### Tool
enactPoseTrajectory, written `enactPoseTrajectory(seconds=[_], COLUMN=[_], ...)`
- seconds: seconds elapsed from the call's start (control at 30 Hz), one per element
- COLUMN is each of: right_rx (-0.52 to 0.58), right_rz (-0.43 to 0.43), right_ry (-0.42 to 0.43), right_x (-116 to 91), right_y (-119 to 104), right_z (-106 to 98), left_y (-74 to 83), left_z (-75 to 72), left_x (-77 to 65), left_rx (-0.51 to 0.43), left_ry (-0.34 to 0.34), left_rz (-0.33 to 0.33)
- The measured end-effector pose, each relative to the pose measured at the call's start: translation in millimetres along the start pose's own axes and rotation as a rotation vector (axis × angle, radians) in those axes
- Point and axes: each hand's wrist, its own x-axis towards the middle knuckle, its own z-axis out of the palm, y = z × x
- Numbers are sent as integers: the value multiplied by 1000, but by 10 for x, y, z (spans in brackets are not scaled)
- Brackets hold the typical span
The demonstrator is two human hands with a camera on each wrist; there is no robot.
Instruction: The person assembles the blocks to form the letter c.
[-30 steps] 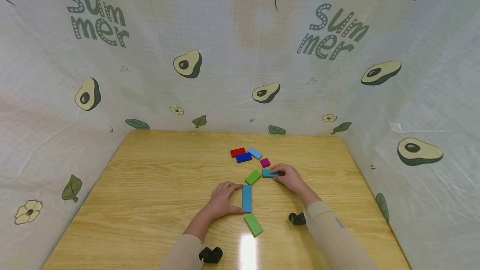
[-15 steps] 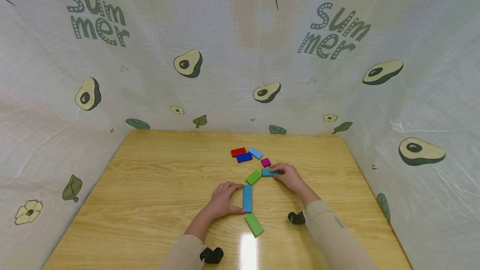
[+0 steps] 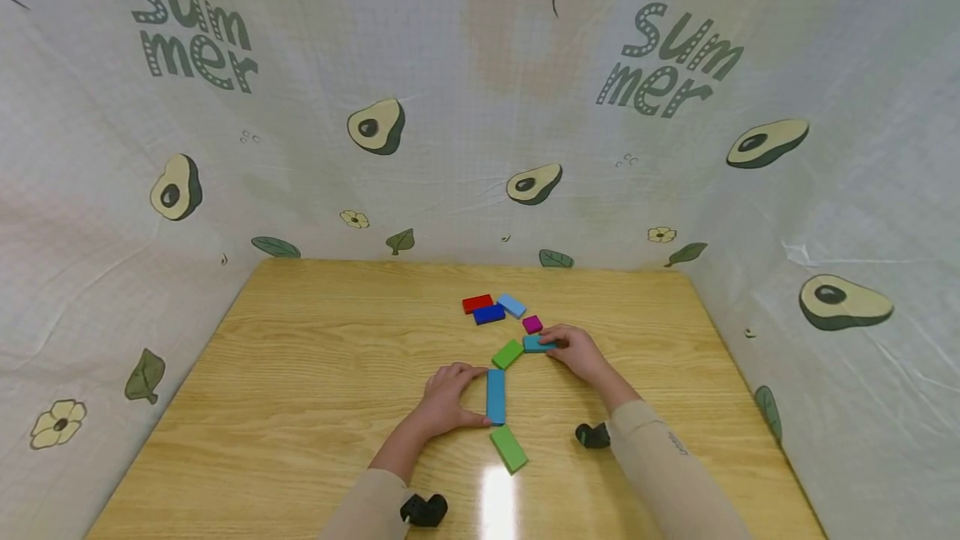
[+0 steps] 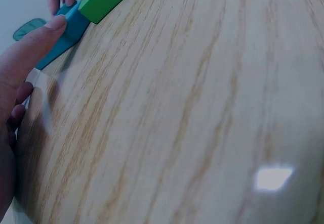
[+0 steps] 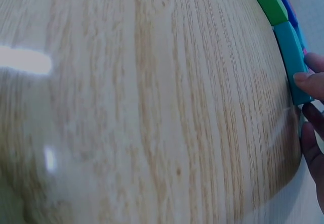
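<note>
A wooden tabletop with long grain lines runs back to a whitish cloth that hangs behind it and at both sides, wrinkled and printed with avocados, leaves, flowers and the word "summer". A bright glare lies on the near part of the wood. The left hand pinches the long blue block lengthwise, thumb at the near end, a fingertip at the far end. The right hand pinches the right end of the teal block, which lies just beside the far green block. The near green block is by the long blue block's near end. Farther back lie a red block, a dark blue block, a light blue block and a magenta block
</note>
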Motion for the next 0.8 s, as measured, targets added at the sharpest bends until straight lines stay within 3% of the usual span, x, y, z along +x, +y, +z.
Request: enactPoseTrajectory(seconds=[0.43, 0.8], right_rx=[12, 48], right_rz=[33, 81], right_ry=[-8, -1], right_x=[8, 215], right_y=[-83, -266], right_z=[-36, 8], left_y=[-18, -13], left_z=[20, 22], left_x=[-10, -10], left_rx=[3, 14], left_ry=[-11, -11], left_rz=[-8, -8])
